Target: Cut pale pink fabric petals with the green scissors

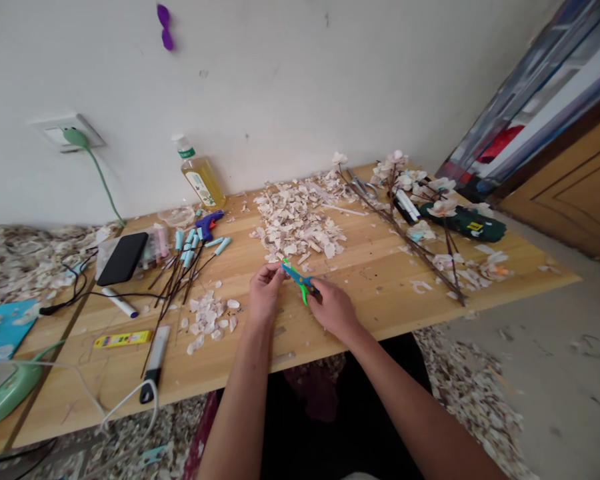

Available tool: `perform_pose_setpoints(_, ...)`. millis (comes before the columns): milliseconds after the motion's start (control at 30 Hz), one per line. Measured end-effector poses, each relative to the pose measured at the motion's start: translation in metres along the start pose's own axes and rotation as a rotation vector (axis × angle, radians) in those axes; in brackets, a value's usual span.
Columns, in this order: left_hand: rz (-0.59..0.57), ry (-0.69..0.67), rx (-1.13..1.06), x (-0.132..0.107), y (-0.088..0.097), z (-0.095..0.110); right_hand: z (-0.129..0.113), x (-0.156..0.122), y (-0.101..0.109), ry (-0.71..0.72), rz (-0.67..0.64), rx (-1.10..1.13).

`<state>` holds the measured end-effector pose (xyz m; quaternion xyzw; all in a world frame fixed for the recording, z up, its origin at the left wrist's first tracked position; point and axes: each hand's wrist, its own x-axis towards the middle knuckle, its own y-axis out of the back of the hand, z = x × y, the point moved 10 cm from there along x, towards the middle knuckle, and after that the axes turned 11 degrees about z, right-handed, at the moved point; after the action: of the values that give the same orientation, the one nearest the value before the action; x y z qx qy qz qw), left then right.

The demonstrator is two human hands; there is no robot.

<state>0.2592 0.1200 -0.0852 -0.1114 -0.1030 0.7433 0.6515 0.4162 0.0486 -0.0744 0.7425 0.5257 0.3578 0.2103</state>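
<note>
Both forearms reach in from the near edge over a wooden table (360, 313), and the hands meet just past its near edge, around the middle. The right hand (334, 311) is closed around the handles of small green-and-blue scissors (300, 280), whose blades point left and away. The left hand (264, 291) has its fingertips pinched together right at the blade tips; what it pinches is too small to tell. Just left of the hands lies a small cluster of pale petals (207, 319), and farther left a craft knife (153, 363), a yellow tube (123, 339) and a white marker (119, 303). Beyond them sit a bundle of brown stems with light-blue tips (187, 257), a black phone (123, 259) and a blue glue gun (209, 224). Directly beyond the hands spreads a large heap of petals (297, 223). To the right, flowering branches (410, 233) lie across the table beside a dark green tool (467, 223). Against the far wall stands a bottle of yellow liquid (200, 175).
</note>
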Motion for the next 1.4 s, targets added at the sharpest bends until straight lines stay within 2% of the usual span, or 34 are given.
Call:
perform_pose_setpoints(233, -0.004, 0.021, -0.025, 0.0, -0.002, -0.002, 0.002, 0.0, -0.002, -0.011, -0.005, -0.001)
perform_pose_setpoints(433, -0.069, 0.272, -0.317, -0.012, -0.021, -0.014, 0.006, 0.0, -0.004, -0.026, -0.01, -0.036)
perform_pose_setpoints(533, -0.053, 0.306, -0.372, -0.015, -0.024, -0.016, 0.005, -0.001, -0.005, -0.013, -0.013, -0.044)
perform_pose_setpoints(633, -0.039, 0.284, -0.351, -0.013, -0.023, -0.016, 0.002, -0.001, -0.004, 0.004, -0.002, -0.036)
perform_pose_setpoints(867, 0.014, 0.112, -0.163, -0.003, -0.008, -0.009, 0.001, -0.001, -0.003, 0.015, -0.003, -0.036)
perform_pose_setpoints(1067, -0.046, 0.075, -0.085, 0.0, -0.005, -0.008, -0.001, -0.001, -0.002, 0.028, 0.01, -0.045)
perform_pose_setpoints(1400, -0.037, 0.003, 0.033, 0.002, -0.001, -0.004, -0.001, 0.0, -0.001, 0.049, 0.041, -0.04)
